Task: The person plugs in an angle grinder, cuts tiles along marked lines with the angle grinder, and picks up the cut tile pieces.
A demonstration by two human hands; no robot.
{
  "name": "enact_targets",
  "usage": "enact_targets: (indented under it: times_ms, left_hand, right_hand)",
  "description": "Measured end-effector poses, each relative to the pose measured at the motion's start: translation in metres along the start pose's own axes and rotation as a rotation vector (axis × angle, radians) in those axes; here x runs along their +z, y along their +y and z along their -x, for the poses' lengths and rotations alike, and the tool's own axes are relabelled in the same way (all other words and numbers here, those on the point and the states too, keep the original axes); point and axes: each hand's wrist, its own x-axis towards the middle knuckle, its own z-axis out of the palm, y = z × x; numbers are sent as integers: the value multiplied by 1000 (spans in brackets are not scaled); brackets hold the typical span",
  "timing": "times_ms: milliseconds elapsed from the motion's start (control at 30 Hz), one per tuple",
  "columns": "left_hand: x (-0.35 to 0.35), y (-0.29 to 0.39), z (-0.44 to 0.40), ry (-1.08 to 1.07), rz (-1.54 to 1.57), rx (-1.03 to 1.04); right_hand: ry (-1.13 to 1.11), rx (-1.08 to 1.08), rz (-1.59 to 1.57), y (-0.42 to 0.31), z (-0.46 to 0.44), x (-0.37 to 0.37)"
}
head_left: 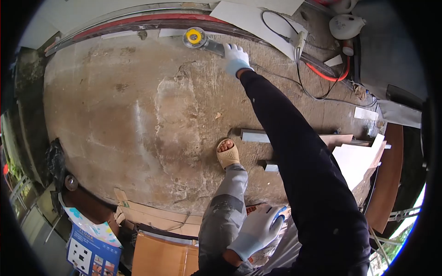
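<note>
My right hand (237,59), in a white and light-blue glove, is wrapped round the dark body of an angle grinder (214,47). The grinder's round disc, with a yellow centre, points left, close to the long metal strips at the top of the view. A cable trails right from the tool. My left hand (261,230), gloved the same way, is low in front of my body beside my grey trouser leg. Its fingers are curled, with a dark blue edge showing between thumb and fingers; what they hold, if anything, cannot be made out.
Long dark and red metal strips (152,24) run along the top. A white sheet (258,25) lies there under cables, near a white jug (346,26) and an orange hose (328,78). Metal offcuts (255,136) lie right of my sandalled foot (228,156); a cardboard box (161,255) stands below.
</note>
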Motion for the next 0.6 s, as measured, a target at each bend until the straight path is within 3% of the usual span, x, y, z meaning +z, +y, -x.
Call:
enact_targets:
  times_ms: [67, 100, 200, 300, 367, 500, 600]
  left_hand:
    - [-24, 3, -4, -24, 47, 0]
    - [-36, 5, -7, -52, 12, 96]
    - [-36, -4, -12, -103, 79, -16]
    - [-38, -3, -14, -24, 105, -16]
    - [-31, -4, -14, -54, 87, 2]
    - [-18, 11, -19, 58, 59, -159]
    - [5, 15, -18, 105, 158, -502]
  right_hand:
    - [121, 28, 98, -1, -40, 32]
    - [75, 66, 85, -1, -50, 39]
    - [-37, 137, 81, 4, -55, 59]
    - [-151, 175, 142, -4, -38, 54]
    - [-115, 239, -138, -16, -14, 60]
    - [-69, 309, -551, -29, 71, 66]
    - [-53, 215, -669, -27, 169, 33]
